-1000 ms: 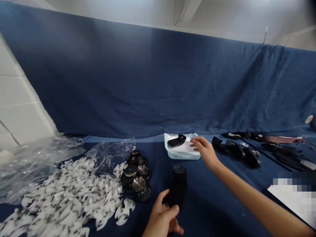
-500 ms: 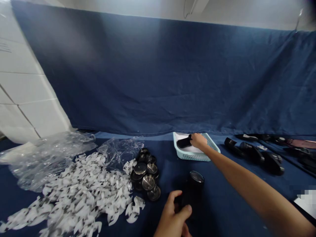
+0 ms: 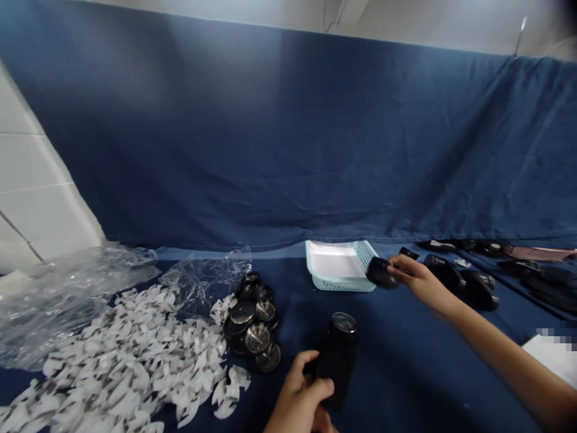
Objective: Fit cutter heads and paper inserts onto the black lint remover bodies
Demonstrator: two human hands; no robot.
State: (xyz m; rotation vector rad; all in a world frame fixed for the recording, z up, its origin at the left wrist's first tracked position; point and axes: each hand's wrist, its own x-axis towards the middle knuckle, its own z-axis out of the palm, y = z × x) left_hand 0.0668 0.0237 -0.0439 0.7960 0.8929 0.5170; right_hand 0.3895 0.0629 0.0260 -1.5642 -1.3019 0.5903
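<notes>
My left hand (image 3: 301, 394), at the bottom middle, is closed round a dark, upright black cylindrical body (image 3: 336, 367) with a glossy round top. What lies behind my fingers is hard to make out. Further off, my right hand (image 3: 417, 279) pinches the end of a small black part (image 3: 381, 273), slightly blurred, at the right side of a light blue basket (image 3: 340, 284). White paper (image 3: 336, 260) lines the basket. To the left of the black body, several black round caps with perforated metal faces (image 3: 258, 338) are heaped together.
Many white curved plastic pieces (image 3: 135, 361) spread over the left of the blue cloth. Clear plastic bags (image 3: 85, 294) lie behind them. On the right are several black parts (image 3: 480, 288), a pinkish slotted item (image 3: 536, 252) and a cable. A blue curtain (image 3: 270, 132) hangs behind.
My right hand has moved right and lifted the black part out of the basket. My left hand keeps its grip on the black body. The view has turned slightly right.
</notes>
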